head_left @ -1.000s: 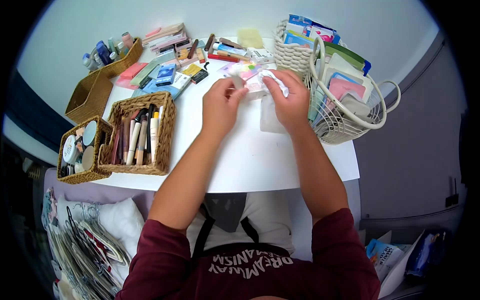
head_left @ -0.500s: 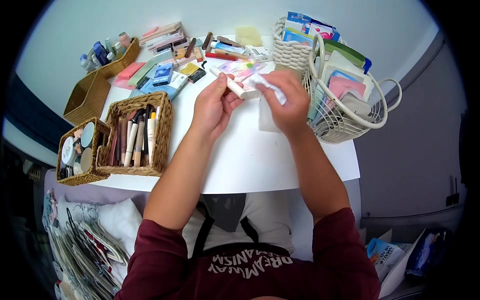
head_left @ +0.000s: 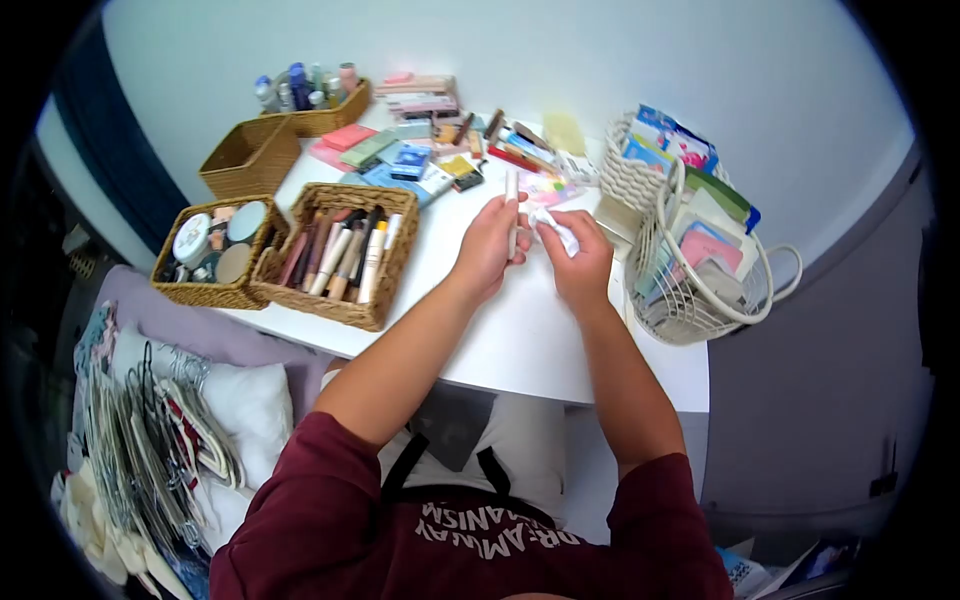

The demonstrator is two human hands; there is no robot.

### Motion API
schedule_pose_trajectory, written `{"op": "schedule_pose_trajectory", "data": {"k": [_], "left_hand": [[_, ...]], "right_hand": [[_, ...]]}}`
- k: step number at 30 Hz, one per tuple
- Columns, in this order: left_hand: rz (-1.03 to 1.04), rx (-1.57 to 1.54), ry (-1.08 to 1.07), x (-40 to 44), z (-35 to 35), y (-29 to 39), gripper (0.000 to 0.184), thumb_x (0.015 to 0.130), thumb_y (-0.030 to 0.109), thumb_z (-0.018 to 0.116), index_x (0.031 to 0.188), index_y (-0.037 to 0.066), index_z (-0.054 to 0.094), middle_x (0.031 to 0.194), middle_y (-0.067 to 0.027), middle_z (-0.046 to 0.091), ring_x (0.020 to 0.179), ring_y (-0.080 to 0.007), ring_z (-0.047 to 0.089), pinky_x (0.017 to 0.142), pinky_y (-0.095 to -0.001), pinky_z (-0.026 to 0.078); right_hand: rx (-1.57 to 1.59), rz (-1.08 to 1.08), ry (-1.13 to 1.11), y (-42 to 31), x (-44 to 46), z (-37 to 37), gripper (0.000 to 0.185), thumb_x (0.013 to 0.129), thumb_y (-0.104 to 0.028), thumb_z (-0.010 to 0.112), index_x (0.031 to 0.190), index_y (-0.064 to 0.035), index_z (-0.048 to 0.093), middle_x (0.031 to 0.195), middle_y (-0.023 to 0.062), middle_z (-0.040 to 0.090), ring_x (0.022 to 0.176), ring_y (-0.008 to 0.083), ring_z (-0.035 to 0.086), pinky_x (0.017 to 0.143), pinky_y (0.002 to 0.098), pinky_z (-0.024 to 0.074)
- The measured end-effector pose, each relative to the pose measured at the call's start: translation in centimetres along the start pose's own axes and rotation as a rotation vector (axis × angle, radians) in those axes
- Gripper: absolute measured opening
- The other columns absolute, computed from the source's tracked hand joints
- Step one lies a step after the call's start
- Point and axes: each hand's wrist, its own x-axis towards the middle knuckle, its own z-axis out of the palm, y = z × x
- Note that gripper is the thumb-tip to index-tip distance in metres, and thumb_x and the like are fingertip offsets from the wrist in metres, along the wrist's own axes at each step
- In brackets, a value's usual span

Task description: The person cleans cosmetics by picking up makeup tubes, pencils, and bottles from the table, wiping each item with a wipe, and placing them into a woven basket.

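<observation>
One tube is in the left hand, over the table, with the fingers curled round it; the right hand pinches a crumpled wipe between thumb and fingers. The tube could slip, I judge, since the left grip looks light and one end juts well past the fingers; a hard push from the wipe could tip it loose, to drop or roll among the packet and boxes beyond. A wide swing of the right arm might also knock the wire basket near it. If the tube has a cap, a twist could pull it off, though no seam can be made out. It looks slim, straight and off-white, pointing away from the person, just left of the wipe; whether the two touch, I cannot tell. Any print on it is too small to read.
</observation>
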Motion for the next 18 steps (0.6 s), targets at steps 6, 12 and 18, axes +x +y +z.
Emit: {"op": "schedule_pose_trajectory", "data": {"k": [6,12,18], "left_hand": [[0.093,0.339,0.101,-6.1,-5.0,8.2,0.044,0.096,0.014,0.052,0.140,0.013,0.048,0.092,0.0031,0.058,0.070,-0.0048,0.051,0.054,-0.0198,0.039],[0.213,0.828,0.263,-9.1,-13.2,15.4,0.050,0.095,0.007,0.049,0.145,0.010,0.044,0.097,-0.0011,0.062,0.071,-0.0061,0.053,0.057,-0.0204,0.042],[0.042,1.282,0.321,-9.4,-17.0,15.7,0.044,0.092,0.014,0.052,0.136,0.010,0.053,0.113,-0.0220,0.066,0.104,-0.0375,0.064,0.092,-0.0407,0.049]], "right_hand": [[0.122,0.001,-0.183,-6.2,1.4,4.2,0.019,0.082,-0.012,0.074,0.096,-0.0009,0.069,0.088,0.0113,0.067,0.082,0.0249,0.066,0.074,0.0320,0.0497],[0.329,0.055,-0.243,-11.6,0.9,11.9,0.019,0.083,-0.013,0.073,0.097,-0.0010,0.070,0.092,0.0109,0.070,0.083,0.0203,0.066,0.076,0.0302,0.0503],[0.360,0.184,-0.305,-12.7,-0.1,15.6,0.021,0.084,-0.016,0.073,0.099,-0.0015,0.070,0.093,0.0114,0.071,0.083,0.0199,0.067,0.076,0.0304,0.0513]]}}
